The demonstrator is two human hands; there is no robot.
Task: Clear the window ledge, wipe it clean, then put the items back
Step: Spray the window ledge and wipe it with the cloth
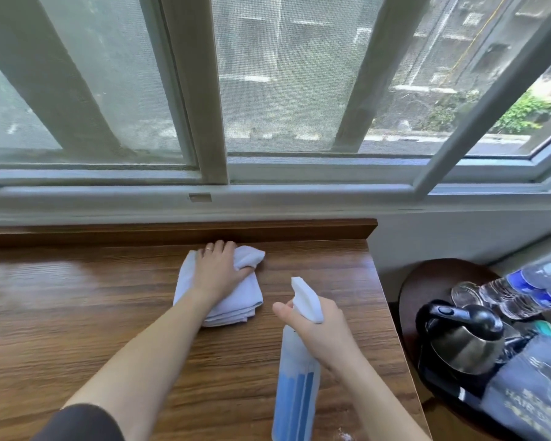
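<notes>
From where I sit, the left hand (218, 270) lies with fingers curled over the folded pale-blue cotton cloth (218, 294) and bunching its far edge, pressing it flat against the brown wood-grain worktop (77, 297) that serves as the window ledge, up at twelve o'clock close to the raised wooden lip (268, 229) under the grey window frame (204, 189). I judge it is placed there to wipe along the back edge. The right hand (320, 332) grasps the neck of the translucent plastic spray bottle with blue liquid and a white trigger head (296, 386), held at five o'clock with the nozzle aimed forward, ready, I think, to wet the next patch. The worktop looks glossy and streaked with light (whether damp or merely reflecting, I cannot say). Over at three o'clock, on a low dark round side table (427, 281), wait a black-and-steel electric kettle (465, 342), clear plastic water bottles with blue labels (522, 288) and a grey drawstring hair-dryer bag (528, 393), parked clear of the wiping, presumably for return.
</notes>
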